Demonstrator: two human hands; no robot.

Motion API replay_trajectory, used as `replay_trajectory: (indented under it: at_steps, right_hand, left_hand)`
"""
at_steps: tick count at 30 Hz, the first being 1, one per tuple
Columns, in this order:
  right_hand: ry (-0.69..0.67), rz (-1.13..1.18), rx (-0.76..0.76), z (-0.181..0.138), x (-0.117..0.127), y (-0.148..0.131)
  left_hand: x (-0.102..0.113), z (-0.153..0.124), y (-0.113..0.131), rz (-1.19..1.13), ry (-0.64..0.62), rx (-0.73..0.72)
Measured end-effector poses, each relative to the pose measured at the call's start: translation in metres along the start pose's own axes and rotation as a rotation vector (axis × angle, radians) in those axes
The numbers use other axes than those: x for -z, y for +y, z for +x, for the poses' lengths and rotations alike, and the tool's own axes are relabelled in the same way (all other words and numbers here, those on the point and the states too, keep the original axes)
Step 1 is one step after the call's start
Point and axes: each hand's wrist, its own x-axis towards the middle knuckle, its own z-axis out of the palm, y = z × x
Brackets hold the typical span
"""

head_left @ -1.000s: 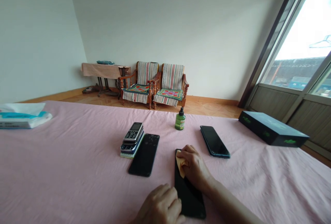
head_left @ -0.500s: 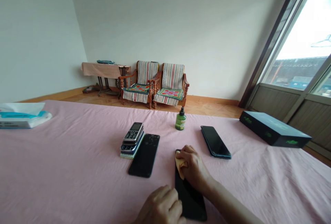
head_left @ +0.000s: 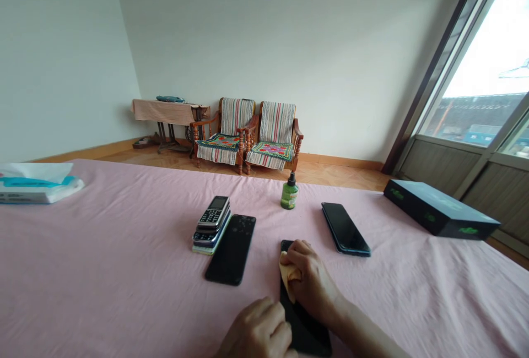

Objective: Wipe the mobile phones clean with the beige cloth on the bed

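Observation:
A black smartphone (head_left: 303, 327) lies flat on the pink tablecloth (head_left: 115, 270) near the front edge. My right hand (head_left: 309, 281) is closed on a small yellow cloth (head_left: 288, 279) and presses it against the phone's upper screen. My left hand (head_left: 258, 333) rests curled against the phone's lower left edge, holding it in place. Most of the screen is hidden under my two hands.
Another black smartphone (head_left: 231, 248) lies left of centre beside a stack of keypad phones (head_left: 211, 223). A third dark phone (head_left: 345, 228) lies to the right, a green bottle (head_left: 289, 193) behind it. A dark box (head_left: 440, 215) sits far right, a tissue pack (head_left: 37, 184) far left.
My right hand with the yellow cloth has slid a little toward me down the phone's screen. My left hand has stayed at the phone's edge.

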Motion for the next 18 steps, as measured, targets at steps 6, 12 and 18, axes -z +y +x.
replay_trajectory:
  at_steps: [6, 12, 18]
  right_hand:
    - [0.002, 0.013, -0.007, 0.017, -0.002, 0.013]
    - [0.010, 0.011, -0.008, 0.016, -0.003, 0.009]
    - [-0.055, 0.065, -0.021, -0.025, 0.003, -0.020]
  left_hand:
    - [0.002, 0.002, 0.001, -0.010, -0.059, 0.011]
    - [0.005, 0.002, 0.002, -0.036, -0.072, 0.010]
    - [0.007, 0.002, 0.005, -0.098, -0.093, 0.145]
